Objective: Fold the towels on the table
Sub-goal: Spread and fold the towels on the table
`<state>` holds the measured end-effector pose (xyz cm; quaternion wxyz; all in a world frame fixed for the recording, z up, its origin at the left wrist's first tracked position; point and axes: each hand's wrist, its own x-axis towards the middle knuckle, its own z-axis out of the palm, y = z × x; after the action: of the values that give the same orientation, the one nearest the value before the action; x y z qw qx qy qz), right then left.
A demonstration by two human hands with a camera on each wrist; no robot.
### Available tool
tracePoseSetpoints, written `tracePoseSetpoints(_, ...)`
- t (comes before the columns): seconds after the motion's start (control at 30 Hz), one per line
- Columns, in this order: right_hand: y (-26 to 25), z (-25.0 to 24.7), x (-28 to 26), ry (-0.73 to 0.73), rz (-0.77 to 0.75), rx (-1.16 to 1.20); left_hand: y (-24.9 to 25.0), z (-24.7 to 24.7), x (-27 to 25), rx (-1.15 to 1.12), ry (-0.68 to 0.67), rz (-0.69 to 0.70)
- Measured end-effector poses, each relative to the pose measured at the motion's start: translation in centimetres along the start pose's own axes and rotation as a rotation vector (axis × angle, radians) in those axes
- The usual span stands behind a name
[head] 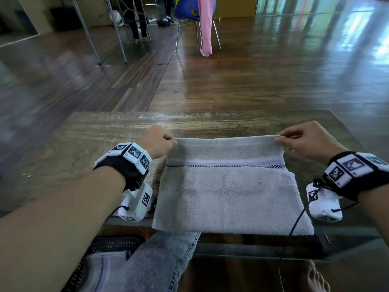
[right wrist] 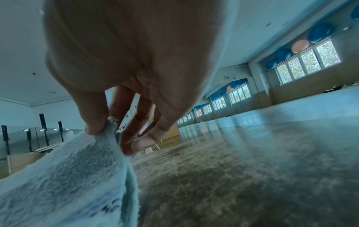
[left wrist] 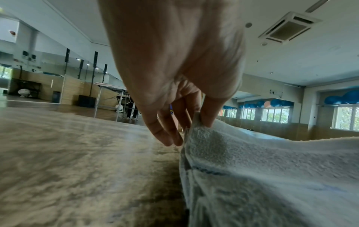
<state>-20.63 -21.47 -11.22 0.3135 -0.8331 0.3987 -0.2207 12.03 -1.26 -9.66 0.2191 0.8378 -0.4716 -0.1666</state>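
A pale grey towel [head: 229, 192] with a purple and black checked stripe lies on the wooden table [head: 105, 131], its near edge hanging over the table's front. My left hand [head: 160, 142] pinches the towel's far left corner between thumb and fingers. My right hand [head: 303, 140] pinches the far right corner the same way. The far edge is lifted a little and stretched between both hands. In the left wrist view the thumb and fingers of my left hand [left wrist: 196, 121] clamp the towel [left wrist: 272, 176]. In the right wrist view my right hand [right wrist: 108, 122] nips the towel's [right wrist: 64, 176] corner.
A second towel [head: 101, 270] lies in a dark basket [head: 113, 243] by my left knee, below the table. A blue chair [head: 189, 9] with pink cloth [head: 205, 24] and metal table legs [head: 90, 34] stand far off on the wood floor.
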Motion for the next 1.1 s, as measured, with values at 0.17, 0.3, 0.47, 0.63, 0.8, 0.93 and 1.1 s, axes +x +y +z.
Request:
tracePoseSetpoints(0.17,-0.1,-1.1,-1.4,0.039,-0.058,0.026,-0.1,-1.3,-1.8,-0.095,0.086,0.039)
tracePoseSetpoints(0.3,-0.7,-1.7,-2.5,0.107,-0.129,0.082,0.3,-2.1,-3.1,-0.152,0.137,0.034)
tracePoseSetpoints(0.47,-1.6,-2.4,-3.9,0.138,-0.163,0.075,1.1,-2.8,-4.5,-0.196,0.127,0.032)
tracePoseSetpoints(0.63,-2.2,-3.2,-5.6,0.090,-0.116,-0.149,1.8,-3.0,-5.1,-0.091,0.076,0.042)
tracePoseSetpoints(0.8,-2.0,-3.4,-6.6,0.158,-0.056,-0.275,3.4,-3.5,-5.1,-0.017,0.019,0.002)
tracePoseSetpoints(0.93,-2.2,-3.6,-5.4,0.196,0.023,-0.152,6.0,-4.6,-4.3,-0.205,0.141,-0.086)
tracePoseSetpoints(1.1,-4.4,-5.6,-3.3,0.487,-0.104,0.313,9.3,-6.9,-3.3,-0.284,0.568,0.061)
